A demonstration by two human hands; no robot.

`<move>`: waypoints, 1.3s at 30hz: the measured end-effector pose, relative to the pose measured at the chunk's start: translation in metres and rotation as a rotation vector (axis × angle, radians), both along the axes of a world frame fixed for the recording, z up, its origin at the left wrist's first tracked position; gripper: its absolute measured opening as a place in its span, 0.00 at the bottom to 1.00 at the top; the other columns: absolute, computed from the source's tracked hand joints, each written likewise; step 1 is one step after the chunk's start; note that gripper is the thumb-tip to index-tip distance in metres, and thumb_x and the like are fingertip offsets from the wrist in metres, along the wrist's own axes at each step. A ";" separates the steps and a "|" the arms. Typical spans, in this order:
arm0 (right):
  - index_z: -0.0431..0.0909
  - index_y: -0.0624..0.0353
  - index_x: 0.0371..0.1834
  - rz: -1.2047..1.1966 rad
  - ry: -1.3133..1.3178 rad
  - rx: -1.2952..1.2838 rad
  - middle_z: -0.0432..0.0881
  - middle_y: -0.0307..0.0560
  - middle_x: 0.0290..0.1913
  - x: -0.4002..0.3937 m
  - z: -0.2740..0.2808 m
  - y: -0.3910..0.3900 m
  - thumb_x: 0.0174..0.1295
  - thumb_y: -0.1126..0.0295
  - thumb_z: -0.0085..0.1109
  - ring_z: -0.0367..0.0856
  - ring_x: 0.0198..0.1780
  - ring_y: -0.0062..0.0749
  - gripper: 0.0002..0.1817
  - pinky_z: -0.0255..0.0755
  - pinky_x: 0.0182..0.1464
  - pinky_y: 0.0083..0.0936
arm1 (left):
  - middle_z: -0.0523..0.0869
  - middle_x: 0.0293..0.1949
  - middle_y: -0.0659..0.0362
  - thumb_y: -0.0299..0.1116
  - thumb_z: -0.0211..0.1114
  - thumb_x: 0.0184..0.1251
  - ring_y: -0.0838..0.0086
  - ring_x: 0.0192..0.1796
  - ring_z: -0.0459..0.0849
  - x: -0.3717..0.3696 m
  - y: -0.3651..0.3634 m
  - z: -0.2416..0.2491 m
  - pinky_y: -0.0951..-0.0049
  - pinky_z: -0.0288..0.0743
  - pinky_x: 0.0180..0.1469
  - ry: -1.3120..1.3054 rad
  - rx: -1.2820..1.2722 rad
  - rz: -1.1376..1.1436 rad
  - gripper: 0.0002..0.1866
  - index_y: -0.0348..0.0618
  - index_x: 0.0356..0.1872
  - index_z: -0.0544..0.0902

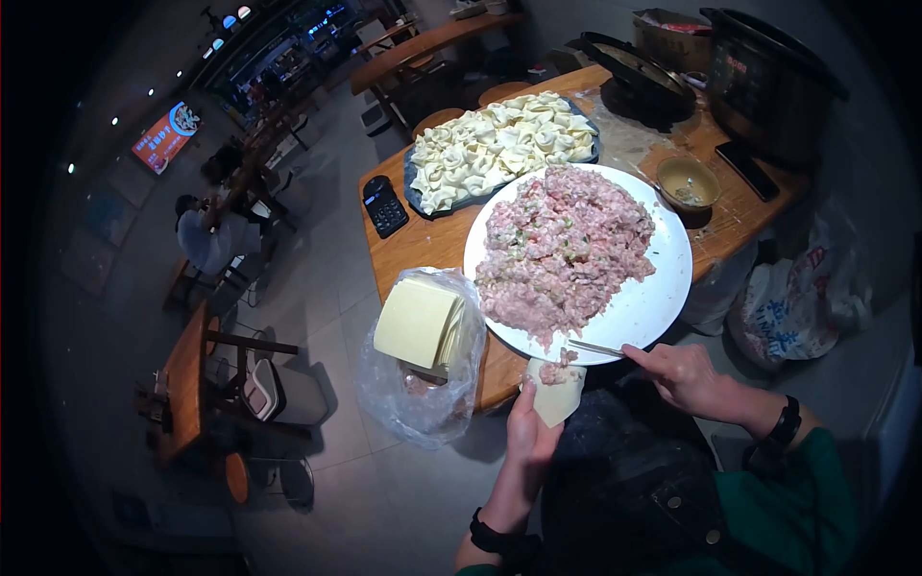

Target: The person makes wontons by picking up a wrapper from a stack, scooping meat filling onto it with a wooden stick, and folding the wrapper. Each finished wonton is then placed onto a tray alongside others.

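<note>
My left hand holds a pale dough wrapper with a bit of minced meat on its upper part, just below the plate. In my right hand is a thin metal utensil, its tip over the plate's near edge and close to the wrapper. A large white plate carries a mound of pink minced meat with green bits. To the left, a stack of square wrappers sits in an open plastic bag. Behind the plate, folded dumplings cover a dark tray.
On the wooden table are a black calculator-like device, a small bowl, a phone, a large black pot and a dark lidded pan. Plastic bags hang at right. A seated person is far left.
</note>
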State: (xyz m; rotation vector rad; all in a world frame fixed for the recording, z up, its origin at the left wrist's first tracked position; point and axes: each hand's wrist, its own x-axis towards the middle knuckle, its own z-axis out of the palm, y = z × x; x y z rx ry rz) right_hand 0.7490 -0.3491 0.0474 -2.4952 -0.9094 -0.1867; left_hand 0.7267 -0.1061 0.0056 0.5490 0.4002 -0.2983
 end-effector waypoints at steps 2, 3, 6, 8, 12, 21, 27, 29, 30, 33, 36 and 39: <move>0.69 0.52 0.61 0.012 0.007 -0.021 0.75 0.44 0.25 -0.003 0.001 0.006 0.48 0.78 0.58 0.77 0.25 0.41 0.32 0.68 0.24 0.36 | 0.68 0.65 0.49 0.41 0.40 0.76 0.60 0.66 0.67 0.000 0.001 -0.004 0.60 0.58 0.69 -0.002 -0.030 0.003 0.25 0.37 0.66 0.61; 0.69 0.52 0.61 0.040 0.015 -0.008 0.75 0.44 0.26 -0.006 0.004 0.011 0.48 0.78 0.57 0.77 0.25 0.41 0.32 0.68 0.24 0.37 | 0.70 0.63 0.49 0.42 0.40 0.76 0.59 0.65 0.68 -0.001 0.002 -0.005 0.59 0.58 0.69 -0.006 -0.058 0.005 0.24 0.37 0.65 0.63; 0.70 0.52 0.61 0.074 0.041 -0.011 0.76 0.44 0.27 -0.012 -0.001 0.018 0.48 0.78 0.57 0.78 0.27 0.40 0.31 0.69 0.25 0.36 | 0.71 0.62 0.50 0.42 0.41 0.76 0.60 0.64 0.69 -0.002 0.002 -0.004 0.60 0.59 0.68 0.005 -0.046 0.019 0.24 0.37 0.64 0.64; 0.72 0.50 0.60 0.099 -0.041 0.010 0.77 0.43 0.29 -0.011 -0.005 0.017 0.46 0.79 0.57 0.78 0.30 0.39 0.32 0.71 0.26 0.33 | 0.72 0.62 0.50 0.42 0.41 0.76 0.60 0.63 0.70 -0.002 0.004 -0.002 0.60 0.60 0.68 0.018 -0.051 0.021 0.23 0.37 0.64 0.65; 0.72 0.49 0.59 0.102 -0.155 0.095 0.77 0.42 0.30 -0.002 0.002 0.011 0.45 0.78 0.57 0.79 0.31 0.38 0.32 0.71 0.26 0.31 | 0.72 0.61 0.51 0.42 0.42 0.76 0.61 0.63 0.70 -0.004 0.007 -0.011 0.60 0.60 0.68 0.030 -0.085 0.008 0.23 0.38 0.63 0.65; 0.71 0.43 0.61 0.238 -0.014 -0.070 0.77 0.42 0.31 -0.007 0.001 0.013 0.46 0.81 0.59 0.79 0.31 0.37 0.34 0.70 0.23 0.32 | 0.68 0.65 0.48 0.41 0.40 0.76 0.58 0.66 0.68 -0.021 0.007 0.014 0.57 0.58 0.69 0.113 0.036 0.059 0.25 0.36 0.66 0.61; 0.78 0.53 0.54 0.232 0.170 0.341 0.81 0.44 0.26 0.000 0.010 0.005 0.55 0.80 0.58 0.80 0.25 0.32 0.22 0.73 0.25 0.25 | 0.68 0.65 0.47 0.39 0.40 0.75 0.57 0.66 0.67 -0.026 0.018 0.013 0.55 0.56 0.70 -0.019 0.007 0.100 0.25 0.35 0.66 0.61; 0.77 0.55 0.57 0.247 0.449 0.435 0.80 0.43 0.25 0.005 0.013 0.016 0.61 0.76 0.56 0.78 0.23 0.24 0.19 0.72 0.28 0.21 | 0.68 0.64 0.47 0.39 0.41 0.75 0.57 0.66 0.67 -0.023 0.014 0.025 0.55 0.56 0.70 -0.091 0.022 0.059 0.24 0.35 0.65 0.62; 0.76 0.56 0.58 0.257 0.588 0.480 0.80 0.43 0.24 0.008 0.016 0.022 0.64 0.75 0.55 0.76 0.22 0.21 0.18 0.72 0.29 0.19 | 0.68 0.64 0.46 0.39 0.41 0.74 0.57 0.66 0.68 -0.021 0.013 0.029 0.56 0.56 0.70 -0.158 0.036 0.027 0.24 0.35 0.65 0.62; 0.73 0.54 0.61 0.242 0.648 0.512 0.77 0.43 0.23 0.014 0.029 0.031 0.64 0.77 0.53 0.74 0.23 0.19 0.21 0.71 0.30 0.18 | 0.71 0.61 0.46 0.40 0.42 0.74 0.55 0.66 0.68 -0.009 0.015 0.033 0.55 0.56 0.70 -0.306 0.091 0.019 0.23 0.34 0.62 0.64; 0.73 0.52 0.62 0.305 0.450 0.506 0.77 0.43 0.24 0.021 0.026 0.039 0.59 0.81 0.53 0.76 0.24 0.22 0.25 0.71 0.30 0.18 | 0.73 0.59 0.44 0.42 0.42 0.74 0.52 0.66 0.67 0.008 0.024 0.029 0.53 0.56 0.70 -0.758 -0.190 -0.107 0.24 0.33 0.60 0.66; 0.76 0.49 0.59 0.323 -0.032 0.395 0.78 0.41 0.26 0.024 0.031 0.043 0.50 0.83 0.55 0.77 0.25 0.25 0.29 0.72 0.27 0.19 | 0.74 0.57 0.43 0.45 0.45 0.73 0.49 0.66 0.67 0.012 0.022 0.041 0.50 0.55 0.70 -0.815 0.009 -0.022 0.25 0.37 0.62 0.63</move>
